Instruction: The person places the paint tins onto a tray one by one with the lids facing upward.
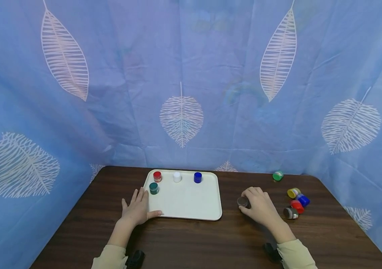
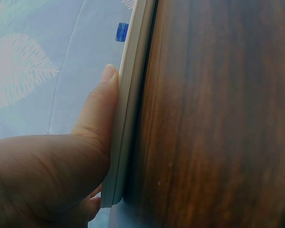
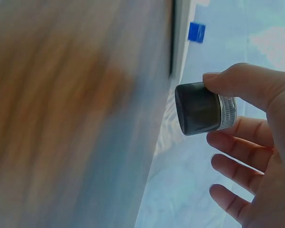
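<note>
Sleeves (image 1: 297, 255) — right grip (image 1: 260, 206) pinches dark jar (image 3: 198, 113) — left grip (image 1: 136, 210) touches tray (image 1: 191, 203).

The bare left hand (image 1: 136, 210) spreads its fingers, thumb out. The bare right hand (image 1: 259, 205) pinches, thumb opposing fingers.

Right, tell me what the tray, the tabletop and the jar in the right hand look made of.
Tray: probably plastic, smooth and low-sheen, with a moulded-looking rim and rounded corners.
Tabletop: wood or wood-look laminate; dark streaky grain shows, but either is possible.
Jar: likely plastic, perhaps glass; smooth, dark, shiny body, clear-looking ribbed band.
</note>
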A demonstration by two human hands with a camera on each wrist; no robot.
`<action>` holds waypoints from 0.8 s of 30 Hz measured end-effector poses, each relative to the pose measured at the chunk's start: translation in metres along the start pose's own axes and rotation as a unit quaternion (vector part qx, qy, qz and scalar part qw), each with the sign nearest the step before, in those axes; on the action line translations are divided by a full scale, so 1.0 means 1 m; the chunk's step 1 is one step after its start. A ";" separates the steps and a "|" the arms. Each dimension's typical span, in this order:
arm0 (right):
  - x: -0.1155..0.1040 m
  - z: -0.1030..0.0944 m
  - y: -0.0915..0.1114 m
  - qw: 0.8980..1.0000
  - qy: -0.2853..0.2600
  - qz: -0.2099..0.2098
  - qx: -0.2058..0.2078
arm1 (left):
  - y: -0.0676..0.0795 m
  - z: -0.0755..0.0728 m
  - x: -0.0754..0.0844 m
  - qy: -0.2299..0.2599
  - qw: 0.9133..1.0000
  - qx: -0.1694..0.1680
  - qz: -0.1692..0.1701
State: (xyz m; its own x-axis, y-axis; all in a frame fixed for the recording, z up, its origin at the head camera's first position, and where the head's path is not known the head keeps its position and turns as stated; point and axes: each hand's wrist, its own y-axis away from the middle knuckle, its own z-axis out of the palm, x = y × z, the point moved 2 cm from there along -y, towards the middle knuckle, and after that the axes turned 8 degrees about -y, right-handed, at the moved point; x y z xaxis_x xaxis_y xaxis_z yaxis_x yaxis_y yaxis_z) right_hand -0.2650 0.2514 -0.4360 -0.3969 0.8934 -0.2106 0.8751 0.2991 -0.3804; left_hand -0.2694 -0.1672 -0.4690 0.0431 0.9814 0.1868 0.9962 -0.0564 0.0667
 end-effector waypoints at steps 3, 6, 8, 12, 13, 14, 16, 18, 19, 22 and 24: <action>-0.011 0.004 -0.007 1.000 -0.006 -0.017 0.013 | 0.001 0.000 0.000 -0.001 1.000 0.001 0.000; -0.023 0.006 -0.014 0.999 -0.015 -0.030 0.021 | 0.001 0.000 0.000 -0.002 1.000 0.005 0.002; -0.030 0.008 -0.019 0.999 -0.020 -0.033 0.021 | 0.001 -0.001 0.001 -0.003 1.000 0.007 0.003; -0.044 0.012 -0.027 0.999 -0.030 -0.033 0.017 | 0.001 -0.001 0.000 -0.004 1.000 0.006 0.002; -0.047 0.012 -0.029 0.999 -0.031 -0.033 0.017 | 0.001 -0.001 0.000 -0.004 1.000 0.006 0.003; -0.051 0.013 -0.031 0.999 -0.032 -0.033 0.015 | 0.001 -0.001 0.000 -0.004 1.000 0.006 0.003; -0.058 0.014 -0.036 0.999 -0.034 -0.034 0.015 | 0.001 -0.001 0.001 -0.004 1.000 0.006 0.003; -0.064 0.016 -0.040 0.999 -0.036 -0.035 0.015 | 0.001 -0.002 0.001 -0.004 1.000 0.007 0.004; -0.068 0.017 -0.042 0.998 -0.038 -0.037 0.016 | 0.001 -0.002 0.001 -0.003 1.000 0.007 0.004; -0.077 0.020 -0.047 0.998 -0.042 -0.045 0.021 | 0.002 -0.003 0.002 -0.002 1.000 0.007 0.005; -0.083 0.021 -0.050 0.997 -0.046 -0.049 0.026 | 0.002 -0.003 0.002 -0.001 1.000 0.007 0.005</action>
State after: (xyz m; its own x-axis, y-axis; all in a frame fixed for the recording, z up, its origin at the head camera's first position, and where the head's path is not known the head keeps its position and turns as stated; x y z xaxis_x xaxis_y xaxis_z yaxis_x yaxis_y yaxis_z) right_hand -0.2821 0.1553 -0.4187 -0.5056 0.8255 -0.2508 0.8165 0.3639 -0.4483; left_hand -0.2673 -0.1661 -0.4652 0.0533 0.9814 0.1845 0.9966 -0.0639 0.0519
